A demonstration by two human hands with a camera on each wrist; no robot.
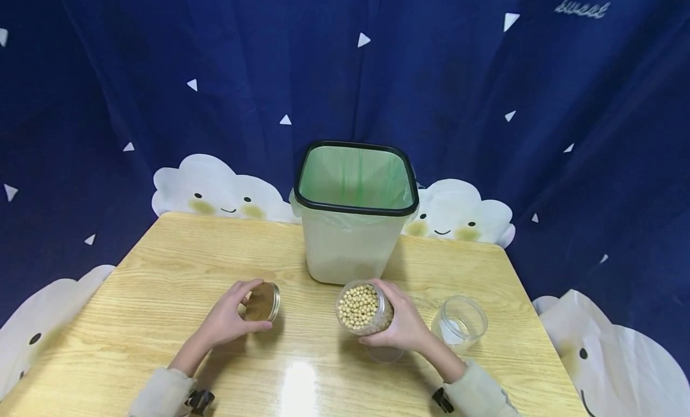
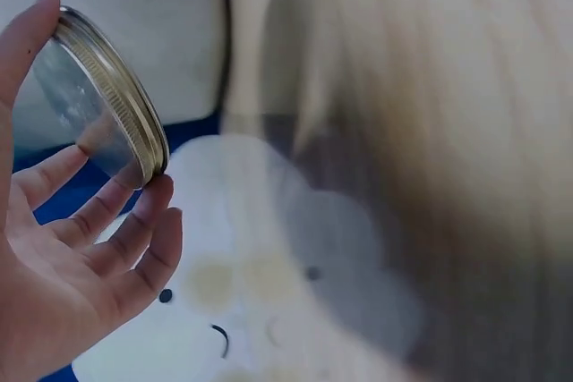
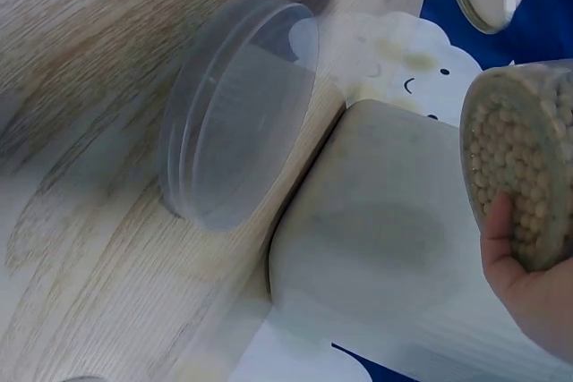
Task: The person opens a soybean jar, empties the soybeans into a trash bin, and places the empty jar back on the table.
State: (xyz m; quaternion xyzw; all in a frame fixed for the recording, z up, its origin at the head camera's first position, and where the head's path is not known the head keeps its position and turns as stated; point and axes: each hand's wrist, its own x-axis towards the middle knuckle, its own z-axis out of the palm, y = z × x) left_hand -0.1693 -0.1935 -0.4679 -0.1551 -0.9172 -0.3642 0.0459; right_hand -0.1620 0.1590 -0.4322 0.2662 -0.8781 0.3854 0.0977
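Observation:
In the head view, my left hand [image 1: 233, 314] holds a gold-rimmed jar lid [image 1: 275, 303] on edge above the table's left half. The left wrist view shows its ribbed gold ring and see-through centre, with the left fingertips at the ring. My right hand [image 1: 404, 321] grips a clear jar [image 1: 381, 315] packed with pale round beans [image 1: 358, 308]. The jar is tilted, its round bean-filled end facing the head camera. Under it on the table lies a clear plastic lid [image 3: 242, 123], partly covered by jar and hand in the head view.
A pale bin [image 1: 347, 240] with a black rim and green liner stands at the table's back middle. A clear, empty-looking container [image 1: 463, 321] stands right of my right hand. Behind the wooden table [image 1: 215, 249] hangs a dark blue curtain [image 1: 242, 75] with cloud prints.

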